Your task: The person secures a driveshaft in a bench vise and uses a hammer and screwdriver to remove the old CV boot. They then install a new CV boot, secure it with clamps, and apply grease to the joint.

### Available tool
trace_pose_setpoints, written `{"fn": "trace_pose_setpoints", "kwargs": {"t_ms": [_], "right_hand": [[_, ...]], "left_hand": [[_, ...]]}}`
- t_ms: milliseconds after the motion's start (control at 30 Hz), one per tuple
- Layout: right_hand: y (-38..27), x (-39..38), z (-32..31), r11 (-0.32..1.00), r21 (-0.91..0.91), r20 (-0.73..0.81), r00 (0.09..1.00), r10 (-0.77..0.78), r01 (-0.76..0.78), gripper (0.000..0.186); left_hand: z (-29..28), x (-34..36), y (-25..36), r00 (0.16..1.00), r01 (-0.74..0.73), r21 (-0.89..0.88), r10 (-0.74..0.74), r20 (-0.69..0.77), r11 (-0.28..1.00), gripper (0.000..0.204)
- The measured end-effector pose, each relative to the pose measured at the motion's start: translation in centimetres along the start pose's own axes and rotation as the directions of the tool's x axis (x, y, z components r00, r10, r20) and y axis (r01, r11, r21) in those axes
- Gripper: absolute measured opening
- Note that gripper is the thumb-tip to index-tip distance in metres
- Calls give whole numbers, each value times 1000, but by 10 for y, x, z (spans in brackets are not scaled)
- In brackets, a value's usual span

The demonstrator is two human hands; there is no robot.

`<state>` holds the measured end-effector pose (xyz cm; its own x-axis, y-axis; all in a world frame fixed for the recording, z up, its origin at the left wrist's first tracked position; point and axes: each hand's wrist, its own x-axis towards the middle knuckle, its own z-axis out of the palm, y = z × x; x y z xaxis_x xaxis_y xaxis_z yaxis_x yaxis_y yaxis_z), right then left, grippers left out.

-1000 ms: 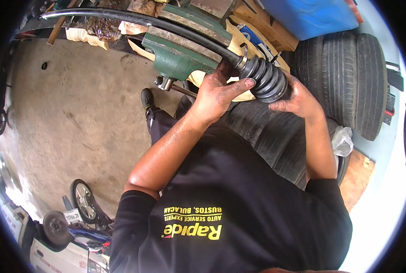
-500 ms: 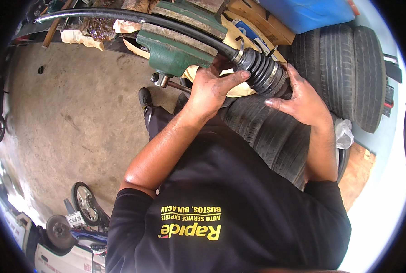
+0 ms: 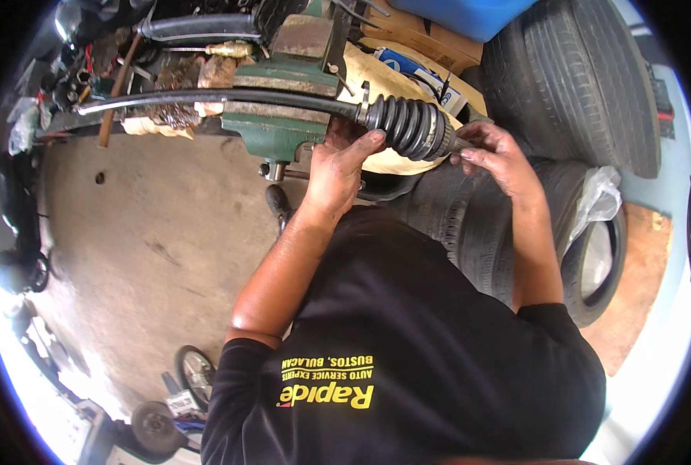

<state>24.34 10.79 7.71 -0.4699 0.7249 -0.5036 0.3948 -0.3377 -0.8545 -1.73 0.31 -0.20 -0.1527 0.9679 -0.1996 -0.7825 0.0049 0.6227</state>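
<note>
A long black CV axle (image 3: pixel 276 99) lies across a green bench vise (image 3: pixel 264 133), its bare end pointing left. Toward its right end sits a ribbed black rubber boot (image 3: pixel 407 128), with a metal clamp (image 3: pixel 364 101) standing up at the narrow side. My left hand (image 3: pixel 338 167) is at that narrow side, thumb by the boot and fingers curled beneath the axle, partly hidden. At the other end, my right hand (image 3: pixel 500 159) closes its fingers round the splined stub beyond the boot. Both hands look smudged with dark grease.
Stacked tyres (image 3: pixel 469 217) stand close on the right, with a clear plastic bag (image 3: pixel 597 194) on them. Behind the boot are a cardboard box (image 3: pixel 431 43) and yellow paper (image 3: pixel 384 58). Tools and a wooden handle (image 3: pixel 117 101) lie on the bench at left.
My right hand has shifted from around the boot's wide end to the splined stub, its fingers drawn in. The view has moved, showing more of the bench; the left hand stays by the narrow end.
</note>
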Motion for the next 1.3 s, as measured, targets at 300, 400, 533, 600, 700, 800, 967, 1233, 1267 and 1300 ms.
{"fn": "trace_pose_setpoints", "kwargs": {"t_ms": [300, 400, 533, 600, 700, 800, 967, 1233, 1267, 1300], "right_hand": [[45, -10, -2, 911, 328, -70, 968, -241, 251, 31], [49, -7, 8, 932, 308, -119, 979, -163, 193, 29], [50, -1, 2, 960, 127, -58, 968, -243, 249, 31], [47, 0, -6, 981, -31, 30, 981, -191, 192, 36], [45, -1, -12, 955, -205, 83, 976, -202, 215, 42], [48, -5, -7, 971, -192, 33, 990, -139, 143, 43], [53, -18, 11, 954, 182, -170, 963, -209, 239, 36], [56, -19, 37, 815, 371, -379, 874, -306, 446, 30], [56, -14, 41, 816, 418, -389, 890, -237, 399, 29], [57, -12, 45, 858, 365, -404, 892, -203, 361, 26]], "left_hand": [[-4, -6, 11, 973, 226, 161, -232, 17, 961, 41], [2, -18, 36, 884, 392, 467, -465, 46, 792, 41], [24, -37, 90, 842, 159, 874, -525, 123, 460, 39], [40, -34, 117, 875, -35, 939, -443, 194, 343, 39], [64, -12, 136, 884, -437, 899, -185, 429, -3, 54], [79, 23, 129, 720, -692, 661, -225, 656, -290, 67], [82, 55, 95, 705, -708, 568, -364, 609, -420, 81], [69, 67, 79, 737, -676, 600, -420, 530, -428, 76], [70, 67, 79, 735, -678, 597, -414, 537, -429, 76], [71, 66, 80, 734, -679, 594, -408, 542, -433, 76]]}}
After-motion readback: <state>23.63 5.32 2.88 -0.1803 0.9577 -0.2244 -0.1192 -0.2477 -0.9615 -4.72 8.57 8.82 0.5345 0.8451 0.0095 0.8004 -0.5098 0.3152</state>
